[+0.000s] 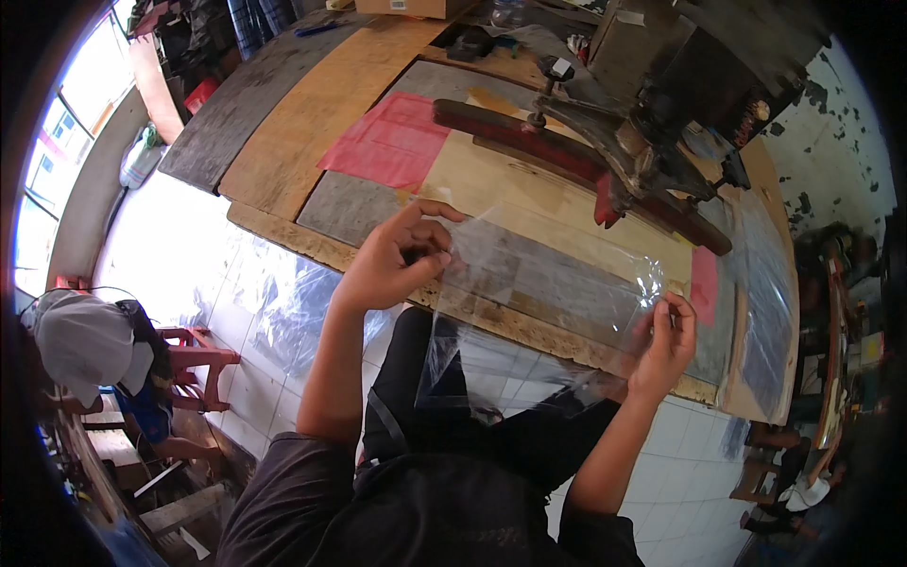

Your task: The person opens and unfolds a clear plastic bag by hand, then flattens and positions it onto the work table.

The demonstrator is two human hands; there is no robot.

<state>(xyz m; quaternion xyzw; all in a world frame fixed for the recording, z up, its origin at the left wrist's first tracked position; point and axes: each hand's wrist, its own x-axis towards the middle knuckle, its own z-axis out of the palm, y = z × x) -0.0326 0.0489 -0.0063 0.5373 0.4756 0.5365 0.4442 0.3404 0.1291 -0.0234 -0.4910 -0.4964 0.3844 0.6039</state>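
And here's the clear plastic sheet (543,312), pinched in the left hand (392,257) and right hand (667,342) over the table (282,238)'s near edge. Beyond, a dark machine bar (510,129) crosses the tabletop, right of a red sheet (389,140); glare muddles the plastic's lower outline.

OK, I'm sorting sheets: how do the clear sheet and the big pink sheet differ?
The clear sheet is see-through; the big pink sheet is coloured. The left hand and right hand hold the clear sheet up, while the big pink sheet lies on the table. Both are thin.
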